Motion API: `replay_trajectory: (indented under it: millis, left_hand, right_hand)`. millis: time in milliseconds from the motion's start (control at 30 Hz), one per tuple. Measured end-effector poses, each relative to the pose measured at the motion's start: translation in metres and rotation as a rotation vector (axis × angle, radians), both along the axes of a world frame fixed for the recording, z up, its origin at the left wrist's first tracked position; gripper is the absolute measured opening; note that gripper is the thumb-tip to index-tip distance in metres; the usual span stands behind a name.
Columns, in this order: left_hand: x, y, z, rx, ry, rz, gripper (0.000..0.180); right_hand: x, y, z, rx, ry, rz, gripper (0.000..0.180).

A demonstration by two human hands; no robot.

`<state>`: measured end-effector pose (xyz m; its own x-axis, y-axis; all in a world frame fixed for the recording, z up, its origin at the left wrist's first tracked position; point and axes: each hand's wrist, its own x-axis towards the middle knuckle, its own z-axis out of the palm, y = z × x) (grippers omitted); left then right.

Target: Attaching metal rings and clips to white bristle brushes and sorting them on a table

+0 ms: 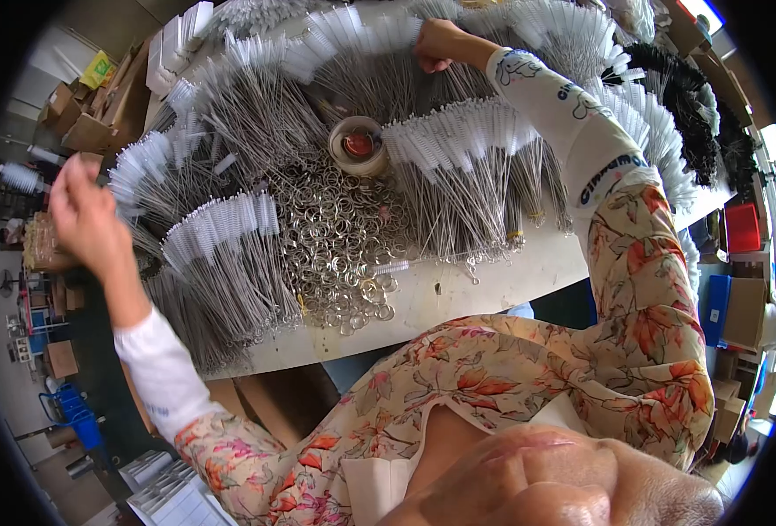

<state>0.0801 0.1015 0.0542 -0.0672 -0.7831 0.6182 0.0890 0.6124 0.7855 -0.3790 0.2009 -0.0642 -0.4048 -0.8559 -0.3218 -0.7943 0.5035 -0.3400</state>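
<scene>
My right hand (pixel 441 46) reaches to the far side of the table, its fingers curled down among the white bristle heads of a pile of wire-stemmed brushes (pixel 357 61). What its fingers close on is hidden. Raised at the far left, my left hand (pixel 90 215) is smeared by motion, so its grip is unclear. Just left of its fingers a white bristle head (pixel 21 178) shows. Below that hand stands a bundle of brushes (pixel 221 241) with thin metal stems. Loose metal rings (pixel 344 237) lie heaped in the middle, with a single brush (pixel 391 266) at their near edge.
A round tub (pixel 357 147) with something red inside stands behind the rings. More white brushes (pixel 467 145) cover the table's right part, with black brushes (pixel 695 114) beyond. The white tabletop (pixel 511 272) shows at the near edge. Cardboard boxes (pixel 99 123) stand at the back left.
</scene>
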Motion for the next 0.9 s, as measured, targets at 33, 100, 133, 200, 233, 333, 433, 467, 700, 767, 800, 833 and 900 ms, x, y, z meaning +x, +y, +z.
replay_trajectory:
  millis: [33,100,133,200,233,333,433,467,700,767,800,833,900]
  left_hand:
    - [0.011,0.022,0.005,0.008,-0.020,-0.042,0.024]
    - [0.033,0.072,0.008,0.071,-0.023,0.074,0.024]
    - [0.059,0.096,0.009,0.087,-0.061,0.120,0.022]
    - [0.071,0.121,-0.023,0.169,-0.109,0.119,0.018]
    - [0.077,0.136,-0.034,0.206,-0.136,0.134,0.017]
    - [0.116,0.172,-0.054,0.232,-0.134,0.160,0.016]
    - [0.123,0.192,-0.080,0.364,-0.081,0.227,0.016]
    - [0.125,0.199,-0.084,0.408,-0.046,0.235,0.016]
    - [0.143,0.241,-0.101,0.550,0.007,0.453,0.023]
    - [0.156,0.243,-0.112,0.555,0.020,0.465,0.025]
    - [0.169,0.239,-0.120,0.486,-0.032,0.443,0.027]
    - [0.176,0.239,-0.125,0.424,-0.085,0.420,0.029]
    - [0.155,0.239,-0.120,0.458,-0.029,0.396,0.030]
  right_hand:
    - [-0.002,0.000,-0.001,0.006,0.004,-0.006,0.023]
    - [0.004,-0.007,-0.008,-0.264,0.026,-0.146,0.020]
    - [0.016,-0.016,-0.008,-0.272,0.016,-0.119,0.020]
    - [0.002,0.000,-0.021,-0.514,-0.126,-0.296,0.016]
    - [-0.003,0.003,-0.023,-0.509,-0.115,-0.308,0.016]
    - [0.013,-0.013,-0.021,-0.528,-0.236,-0.388,0.018]
    - [0.007,-0.006,-0.028,-0.574,-0.314,-0.448,0.021]
    - [0.006,-0.005,-0.034,-0.708,-0.393,-0.417,0.021]
    - [0.017,-0.006,-0.010,-0.551,-0.081,-0.154,0.023]
    - [0.013,-0.006,0.007,-0.981,0.207,0.055,0.025]
    - [0.010,-0.007,0.023,-1.182,0.225,0.039,0.010]
    - [0.005,-0.001,0.045,-1.270,0.020,-0.009,0.009]
    - [-0.036,0.019,0.081,-1.278,-0.020,-0.062,0.010]
